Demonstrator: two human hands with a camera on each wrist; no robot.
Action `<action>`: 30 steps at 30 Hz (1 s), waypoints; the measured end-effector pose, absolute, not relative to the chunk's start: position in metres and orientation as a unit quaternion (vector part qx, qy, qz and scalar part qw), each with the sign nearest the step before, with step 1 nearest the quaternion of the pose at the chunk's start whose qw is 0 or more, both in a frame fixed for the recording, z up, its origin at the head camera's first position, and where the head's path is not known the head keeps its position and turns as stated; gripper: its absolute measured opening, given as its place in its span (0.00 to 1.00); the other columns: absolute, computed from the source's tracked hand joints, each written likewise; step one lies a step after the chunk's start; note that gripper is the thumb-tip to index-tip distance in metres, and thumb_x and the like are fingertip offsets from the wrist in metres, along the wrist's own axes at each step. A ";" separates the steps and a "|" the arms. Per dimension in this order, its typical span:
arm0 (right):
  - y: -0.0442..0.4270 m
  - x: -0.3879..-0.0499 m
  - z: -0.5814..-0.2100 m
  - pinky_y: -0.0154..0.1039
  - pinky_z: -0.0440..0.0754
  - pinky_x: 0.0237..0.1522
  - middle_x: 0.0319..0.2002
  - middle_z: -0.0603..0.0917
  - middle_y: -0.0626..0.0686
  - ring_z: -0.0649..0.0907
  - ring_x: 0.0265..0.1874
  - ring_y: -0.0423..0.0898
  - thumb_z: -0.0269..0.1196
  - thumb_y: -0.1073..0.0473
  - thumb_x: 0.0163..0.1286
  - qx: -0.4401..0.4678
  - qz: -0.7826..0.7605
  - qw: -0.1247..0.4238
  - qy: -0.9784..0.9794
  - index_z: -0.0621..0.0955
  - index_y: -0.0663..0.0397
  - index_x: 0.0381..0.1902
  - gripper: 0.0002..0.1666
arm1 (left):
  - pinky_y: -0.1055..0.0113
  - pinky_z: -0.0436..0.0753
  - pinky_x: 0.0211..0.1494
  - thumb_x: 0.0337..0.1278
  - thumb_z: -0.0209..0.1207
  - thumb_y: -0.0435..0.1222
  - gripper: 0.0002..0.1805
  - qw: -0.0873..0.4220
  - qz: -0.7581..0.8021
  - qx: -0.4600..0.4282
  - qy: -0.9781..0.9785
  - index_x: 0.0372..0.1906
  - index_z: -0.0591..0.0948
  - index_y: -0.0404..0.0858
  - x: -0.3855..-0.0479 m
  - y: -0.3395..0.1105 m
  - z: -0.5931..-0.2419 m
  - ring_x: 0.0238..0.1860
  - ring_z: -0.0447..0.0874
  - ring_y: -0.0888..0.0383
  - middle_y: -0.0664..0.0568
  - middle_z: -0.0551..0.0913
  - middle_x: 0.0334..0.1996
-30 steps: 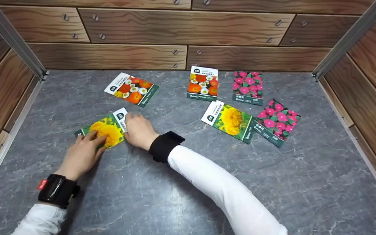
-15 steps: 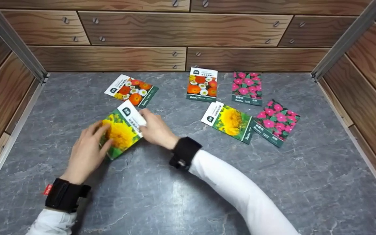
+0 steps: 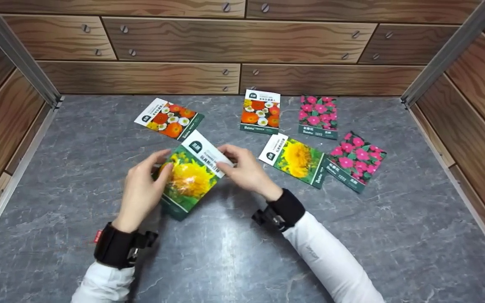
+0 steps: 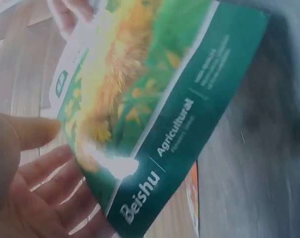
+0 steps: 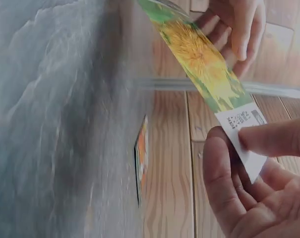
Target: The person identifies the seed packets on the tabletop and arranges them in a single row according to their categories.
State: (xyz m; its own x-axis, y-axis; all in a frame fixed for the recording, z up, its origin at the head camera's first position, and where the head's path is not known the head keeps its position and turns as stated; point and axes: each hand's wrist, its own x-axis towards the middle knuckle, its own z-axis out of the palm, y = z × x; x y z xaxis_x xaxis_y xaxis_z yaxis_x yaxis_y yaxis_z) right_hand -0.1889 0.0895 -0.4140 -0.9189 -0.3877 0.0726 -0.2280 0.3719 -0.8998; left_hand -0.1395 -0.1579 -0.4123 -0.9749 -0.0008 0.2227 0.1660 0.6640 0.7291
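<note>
A seed packet with a yellow flower (image 3: 192, 179) is raised above the grey tabletop, tilted. My right hand (image 3: 249, 170) pinches its white top end between thumb and fingers, as the right wrist view shows with the packet's white end (image 5: 241, 134). Around the packet's left edge is my left hand (image 3: 143, 187). Its loosely bent fingers (image 4: 55, 193) reach behind that edge, while the thumb stays apart from them. In the left wrist view the packet's green lower band (image 4: 174, 124) is nearest the camera.
On the grey table (image 3: 225, 269) lie an orange-flower packet (image 3: 169, 120) at left, another orange-flower packet (image 3: 260, 111) behind, a second yellow-flower packet (image 3: 297, 160), and pink-flower packets (image 3: 318, 115) at right. Wood-patterned panels (image 3: 141, 78) enclose the back and sides.
The yellow-flower packet has come up off the table and moved right and toward me. Both hands have travelled rightward with it; the other packets lie where they were.
</note>
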 end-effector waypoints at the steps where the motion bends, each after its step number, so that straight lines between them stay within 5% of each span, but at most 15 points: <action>1: 0.093 -0.189 -0.414 0.31 0.86 0.40 0.52 0.89 0.67 0.88 0.41 0.48 0.62 0.68 0.74 -0.181 -0.537 0.068 0.821 0.81 0.66 0.59 0.17 | 0.54 0.86 0.51 0.76 0.59 0.36 0.21 0.105 -0.414 -0.048 -0.903 0.69 0.80 0.38 -0.139 -0.155 -0.413 0.48 0.91 0.42 0.38 0.90 0.54; 8: 0.099 -0.187 -0.419 0.40 0.89 0.39 0.41 0.88 0.63 0.84 0.31 0.43 0.63 0.68 0.75 -0.127 -0.632 0.047 0.763 0.77 0.66 0.66 0.23 | 0.72 0.81 0.42 0.74 0.60 0.30 0.17 0.110 -0.452 -0.040 -0.884 0.62 0.84 0.36 -0.133 -0.151 -0.419 0.39 0.88 0.48 0.39 0.91 0.45; 14: 0.097 -0.186 -0.418 0.52 0.92 0.48 0.44 0.87 0.64 0.86 0.34 0.43 0.62 0.68 0.76 -0.109 -0.648 0.056 0.752 0.73 0.69 0.69 0.27 | 0.78 0.80 0.44 0.73 0.60 0.29 0.16 0.126 -0.518 -0.015 -0.846 0.61 0.84 0.34 -0.136 -0.151 -0.417 0.36 0.81 0.68 0.39 0.89 0.47; 18: 0.094 -0.181 -0.416 0.60 0.90 0.51 0.45 0.87 0.70 0.88 0.38 0.60 0.61 0.66 0.77 -0.134 -0.616 0.078 0.772 0.73 0.70 0.68 0.26 | 0.80 0.81 0.48 0.75 0.59 0.30 0.16 0.128 -0.554 0.009 -0.822 0.63 0.82 0.34 -0.137 -0.148 -0.414 0.37 0.80 0.74 0.37 0.88 0.49; 21: 0.092 -0.176 -0.415 0.54 0.91 0.51 0.44 0.88 0.68 0.87 0.43 0.66 0.61 0.63 0.78 -0.163 -0.570 0.103 0.799 0.72 0.68 0.71 0.27 | 0.80 0.81 0.49 0.77 0.58 0.31 0.17 0.130 -0.568 0.028 -0.812 0.65 0.81 0.35 -0.137 -0.147 -0.415 0.37 0.81 0.75 0.37 0.88 0.51; 25: 0.089 -0.170 -0.416 0.41 0.88 0.51 0.44 0.88 0.63 0.88 0.43 0.57 0.62 0.61 0.77 -0.185 -0.511 0.114 0.831 0.69 0.66 0.74 0.32 | 0.80 0.81 0.47 0.78 0.57 0.33 0.19 0.124 -0.574 0.048 -0.808 0.67 0.80 0.36 -0.138 -0.146 -0.417 0.36 0.82 0.76 0.37 0.88 0.52; 30: 0.084 -0.167 -0.416 0.36 0.86 0.45 0.42 0.86 0.63 0.87 0.37 0.49 0.62 0.65 0.76 -0.173 -0.503 0.096 0.841 0.66 0.67 0.77 0.35 | 0.79 0.81 0.46 0.76 0.59 0.34 0.24 0.102 -0.546 0.044 -0.831 0.73 0.77 0.38 -0.139 -0.147 -0.418 0.43 0.87 0.61 0.38 0.87 0.57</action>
State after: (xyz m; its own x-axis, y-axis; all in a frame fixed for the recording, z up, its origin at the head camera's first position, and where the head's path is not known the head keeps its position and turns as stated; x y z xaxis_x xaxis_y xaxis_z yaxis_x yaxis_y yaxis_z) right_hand -0.1665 0.0841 -0.4162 -0.9216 -0.3878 0.0134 -0.1955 0.4344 -0.8793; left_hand -0.1393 -0.1466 -0.4176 -0.9753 -0.1849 0.1211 0.0377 0.4008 0.9154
